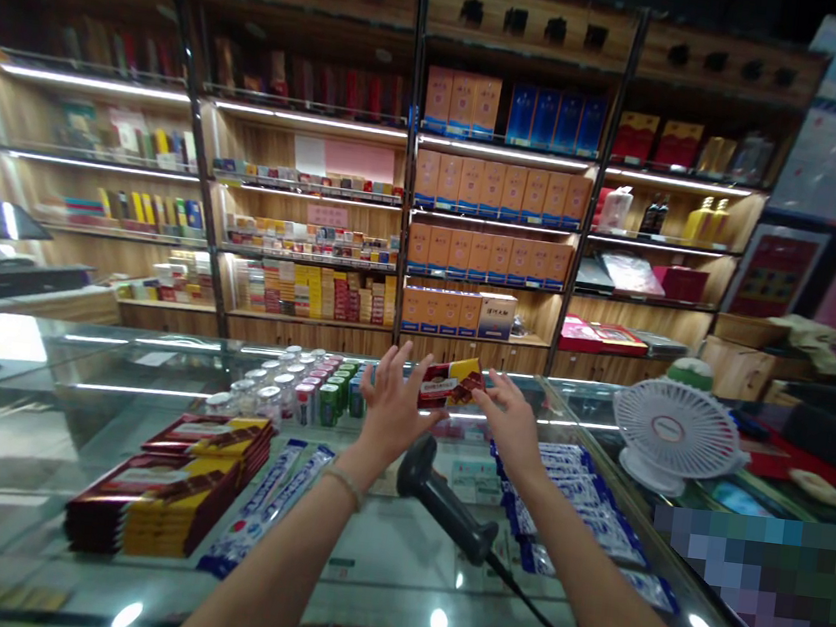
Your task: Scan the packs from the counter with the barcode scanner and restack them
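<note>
Over the glass counter, a maroon and yellow chocolate wafer packet is held up between my two hands. My left hand grips its left end with the thumb below and the other fingers raised and spread. At the right end, the fingers of my right hand pinch the packet's edge. Below them a black handheld barcode scanner lies on the glass, its cable running to the lower right. Stacked packets of the same maroon and yellow kind sit to the left of my left forearm.
Blue and white long packets lie beside the stack, and more blue and white packets lie at right. Drink cans stand at the counter's back. A white fan stands at right. Shelves of boxes line the wall.
</note>
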`<state>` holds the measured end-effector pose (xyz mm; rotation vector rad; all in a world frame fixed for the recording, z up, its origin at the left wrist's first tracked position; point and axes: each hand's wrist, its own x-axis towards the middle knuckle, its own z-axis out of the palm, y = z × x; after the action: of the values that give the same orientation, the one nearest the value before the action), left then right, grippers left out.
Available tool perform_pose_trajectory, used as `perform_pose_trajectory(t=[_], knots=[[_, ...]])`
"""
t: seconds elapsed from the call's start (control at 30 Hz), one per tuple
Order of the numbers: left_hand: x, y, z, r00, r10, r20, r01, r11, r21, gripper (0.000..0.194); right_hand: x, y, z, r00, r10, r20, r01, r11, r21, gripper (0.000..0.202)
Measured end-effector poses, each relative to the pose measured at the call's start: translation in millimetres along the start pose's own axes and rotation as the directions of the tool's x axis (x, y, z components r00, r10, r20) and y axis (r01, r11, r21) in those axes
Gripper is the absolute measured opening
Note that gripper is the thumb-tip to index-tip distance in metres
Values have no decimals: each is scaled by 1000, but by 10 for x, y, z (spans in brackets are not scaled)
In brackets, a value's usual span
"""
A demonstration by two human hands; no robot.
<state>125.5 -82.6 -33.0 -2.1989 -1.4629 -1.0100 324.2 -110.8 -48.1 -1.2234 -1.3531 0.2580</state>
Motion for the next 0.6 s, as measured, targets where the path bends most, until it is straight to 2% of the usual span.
perform_pose_trajectory(t=[0.13, 0.27, 0.4, 0.5, 0.6], knots=[[-13, 19, -8, 1000, 24, -5, -24, 1000, -2, 76, -55, -67, 27, 999, -40, -3, 40, 999, 5, 36], [-15, 38, -46, 1000, -2, 4, 2, 1000, -25, 71, -97, -133, 31, 998, -59, 5, 59, 998, -3, 37], [-26, 33, -59, 999, -43, 0, 43, 998, -37, 66, -168, -211, 39, 985, -145, 98, 147, 989, -14, 42], [-35, 9, -34, 998, -60, -18, 59, 997, -39, 65, -235, -236, 64, 950, -243, 195, 249, 968, -7, 51], [-34, -12, -10, 998, -58, -21, 56, 996, -75, 65, -265, -213, 75, 912, -291, 289, 307, 952, -12, 55]])
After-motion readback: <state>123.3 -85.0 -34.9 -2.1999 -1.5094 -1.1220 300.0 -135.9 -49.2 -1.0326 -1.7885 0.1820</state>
